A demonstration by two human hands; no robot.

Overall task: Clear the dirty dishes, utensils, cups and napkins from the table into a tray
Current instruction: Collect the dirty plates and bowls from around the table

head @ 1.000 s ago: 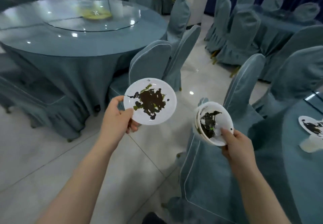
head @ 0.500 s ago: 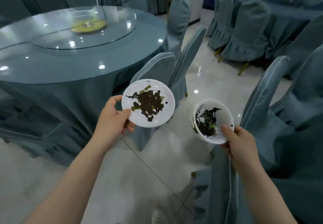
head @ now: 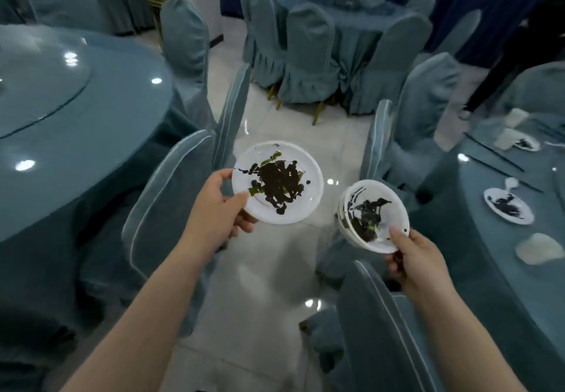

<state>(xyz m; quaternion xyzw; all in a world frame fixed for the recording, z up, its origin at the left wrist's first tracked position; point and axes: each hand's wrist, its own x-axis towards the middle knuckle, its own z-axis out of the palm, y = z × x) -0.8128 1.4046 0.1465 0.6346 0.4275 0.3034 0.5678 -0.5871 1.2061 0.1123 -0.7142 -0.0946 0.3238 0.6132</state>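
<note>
Dirty plate point(head: 287, 205) and bowls point(head: 371, 217) in hands

The right table point(head: 501, 257) (glass-topped) bears a dirty plate point(head: 508, 205) and napkin point(head: 538, 248).

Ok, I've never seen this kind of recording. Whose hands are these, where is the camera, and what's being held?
No machine here: a person wears a wide-angle camera on the head, looking forward and down at their own bare hands. The left hand holds a white plate smeared with dark food. The right hand holds what look like stacked white bowls, dirty too. They stand over a tiled aisle between cloth-covered chairs. On the table at right remain another dirty plate, a crumpled napkin and a further plate. No tray is in view.
</note>
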